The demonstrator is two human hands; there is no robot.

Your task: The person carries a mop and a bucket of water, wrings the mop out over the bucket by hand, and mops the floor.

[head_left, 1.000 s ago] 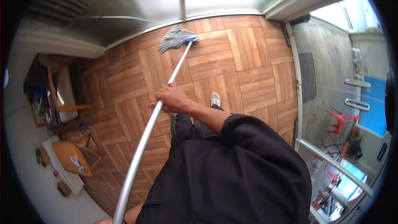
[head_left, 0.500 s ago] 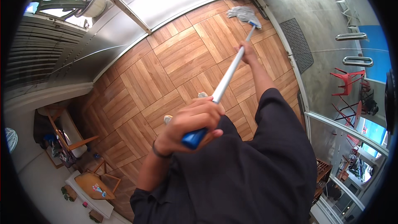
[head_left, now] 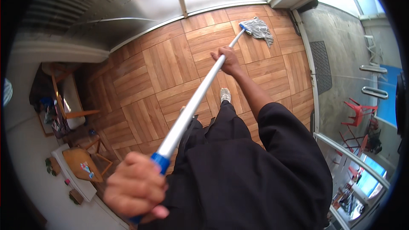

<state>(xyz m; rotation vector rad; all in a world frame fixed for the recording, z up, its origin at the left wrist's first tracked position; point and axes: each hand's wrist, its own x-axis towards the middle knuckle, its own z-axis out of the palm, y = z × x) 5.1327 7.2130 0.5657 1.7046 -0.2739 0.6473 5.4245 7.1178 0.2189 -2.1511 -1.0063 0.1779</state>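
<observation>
- Mop [head_left: 197, 97]: metal pole runs obliquely from 7 o'clock to 1 o'clock.
- Left hand [head_left: 136, 185]: positioned at 7 o'clock; fingers closed around the blue grip [head_left: 160, 162] at the pole's near end.
- Right hand [head_left: 227, 59]: positioned toward 1 o'clock; wrapped around the pole near its far end.
- Mop head [head_left: 258, 30]: grey strands spread on the wood-patterned floor [head_left: 168, 68] at 1 o'clock.
- Surroundings: wooden chair [head_left: 76, 164] at 8 o'clock; red chair [head_left: 357, 111] at 3 o'clock.
</observation>
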